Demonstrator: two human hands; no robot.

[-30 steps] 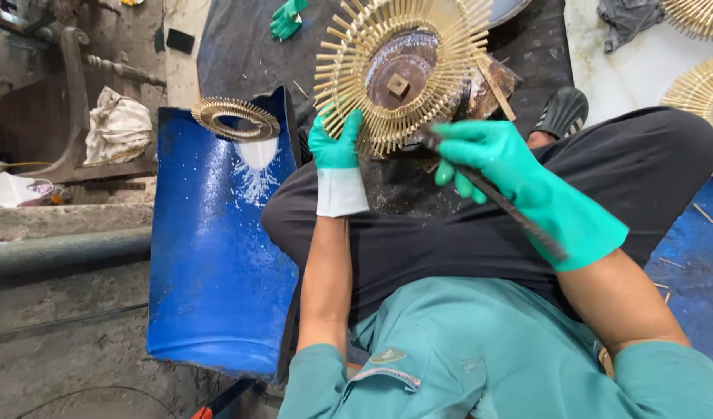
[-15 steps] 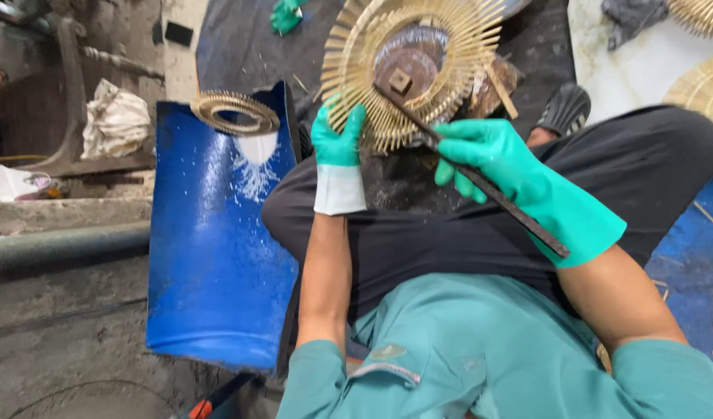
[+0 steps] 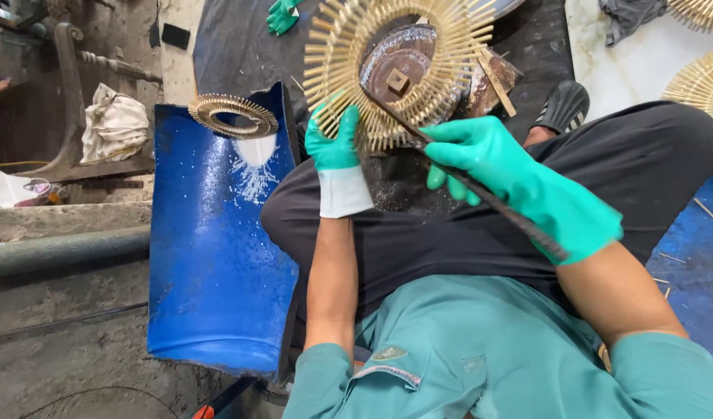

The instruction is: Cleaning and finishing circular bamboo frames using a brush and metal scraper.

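The left hand (image 3: 335,144) pinches the lower rim of the sunburst stick ring (image 3: 349,46), which rests above the knees and appears light and brittle, best supported at its rim, while the right hand (image 3: 481,155) grips a dark rod (image 3: 512,213) closed-fisted.

A curved blue plastic sheet (image 3: 217,264) lies on the floor, and a small ring of bamboo sticks (image 3: 234,114) rests at its far edge. Beyond its left edge a crumpled white cloth (image 3: 113,122) sits against a wooden frame (image 3: 65,93). A black sandal (image 3: 564,106) lies on the dark mat (image 3: 240,46), with more bamboo rings (image 3: 702,89) on the white floor to the right.
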